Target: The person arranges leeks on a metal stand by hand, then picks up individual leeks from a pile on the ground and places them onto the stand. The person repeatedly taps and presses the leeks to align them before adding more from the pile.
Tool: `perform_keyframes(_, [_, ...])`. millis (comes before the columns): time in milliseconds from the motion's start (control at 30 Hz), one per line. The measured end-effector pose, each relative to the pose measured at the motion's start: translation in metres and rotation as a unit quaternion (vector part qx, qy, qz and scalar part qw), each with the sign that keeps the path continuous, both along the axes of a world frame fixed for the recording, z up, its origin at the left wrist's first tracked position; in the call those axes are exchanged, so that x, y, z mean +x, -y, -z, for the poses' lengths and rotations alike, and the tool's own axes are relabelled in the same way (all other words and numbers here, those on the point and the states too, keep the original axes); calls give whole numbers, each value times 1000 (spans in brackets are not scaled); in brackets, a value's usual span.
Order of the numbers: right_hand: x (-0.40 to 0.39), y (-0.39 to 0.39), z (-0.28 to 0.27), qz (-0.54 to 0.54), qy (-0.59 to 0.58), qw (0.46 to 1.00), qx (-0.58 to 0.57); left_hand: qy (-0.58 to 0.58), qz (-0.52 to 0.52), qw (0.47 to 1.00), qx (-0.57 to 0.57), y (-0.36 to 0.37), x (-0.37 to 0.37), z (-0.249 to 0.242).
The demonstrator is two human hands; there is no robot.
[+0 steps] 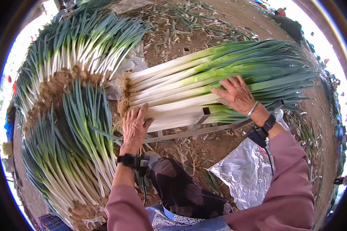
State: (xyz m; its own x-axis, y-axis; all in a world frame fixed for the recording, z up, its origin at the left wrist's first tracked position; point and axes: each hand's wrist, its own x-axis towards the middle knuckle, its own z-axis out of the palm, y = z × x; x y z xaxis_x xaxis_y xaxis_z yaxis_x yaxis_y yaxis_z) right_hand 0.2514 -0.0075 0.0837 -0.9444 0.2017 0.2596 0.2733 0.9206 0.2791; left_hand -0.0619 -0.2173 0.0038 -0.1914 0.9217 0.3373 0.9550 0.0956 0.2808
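Observation:
Long green onions point(181, 82) lie side by side across a metal frame point(196, 131), white stems to the left and green leaves to the right. My left hand point(135, 124) rests at the root end of the nearest stems, its fingers apart. Further right, my right hand point(235, 94) lies on top where the stems turn green, fingers spread and slightly bent. Neither hand is wrapped round a stem. The brown roots point(124, 94) are roughly lined up beyond my left fingertips.
More onions with soil on their roots point(71, 82) are piled at the left, in a back heap and a front heap point(65, 154). A silver sheet point(246, 173) lies on the ground near my right forearm. Leaf scraps point(189, 19) litter the soil behind the frame.

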Motion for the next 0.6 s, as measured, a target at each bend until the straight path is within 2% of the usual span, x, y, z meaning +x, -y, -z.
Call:
perform_keyframes(100, [21,-5,3,118,-42,989,75,14,2,1000,-21,-1,-1,-2])
perform_keyframes(200, [40,-2,7,94,-88,988,86,27,6,999,-37,0,2,0])
perform_keyframes(267, [42,5,16,113,-95,986,78,2,-10,1000,-1,2,5,6])
perform_keyframes(400, [35,7,27,96,-152,983,32,-17,-19,1000,-6,3,7,6])
perform_keyframes(467, [32,3,37,103,-171,978,68,-31,-20,999,0,0,5,10])
perform_keyframes(600, [30,16,27,138,-114,982,58,-19,-23,1000,-5,2,7,6])
